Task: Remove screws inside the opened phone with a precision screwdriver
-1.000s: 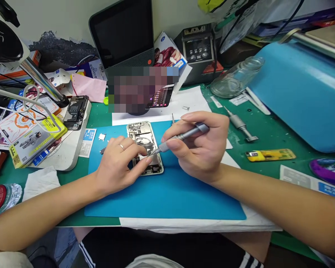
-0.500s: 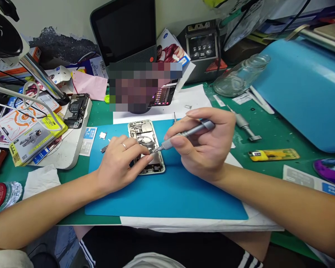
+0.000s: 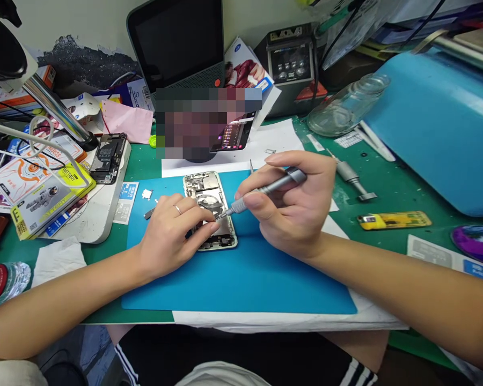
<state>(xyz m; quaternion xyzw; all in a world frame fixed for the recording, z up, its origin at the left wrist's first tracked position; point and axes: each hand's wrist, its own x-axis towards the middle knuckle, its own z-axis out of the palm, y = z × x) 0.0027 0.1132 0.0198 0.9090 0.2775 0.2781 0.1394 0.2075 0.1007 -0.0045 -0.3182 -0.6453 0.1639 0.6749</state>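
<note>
– while one blue rubber work mat (image 3: 245, 279) lies under both wrists, where's the phone?
– one opened silver phone (image 3: 207, 195), flat beneath the left hand (image 3: 167, 236), whose bunched fingers hold down its lower half. light, stiff, i'd judge, fragile inside; grip the frame edges.
– and the right hand (image 3: 293, 209)?
– pinching one slim grey metal screwdriver (image 3: 265, 188), tip just beside the left fingertips.
</note>
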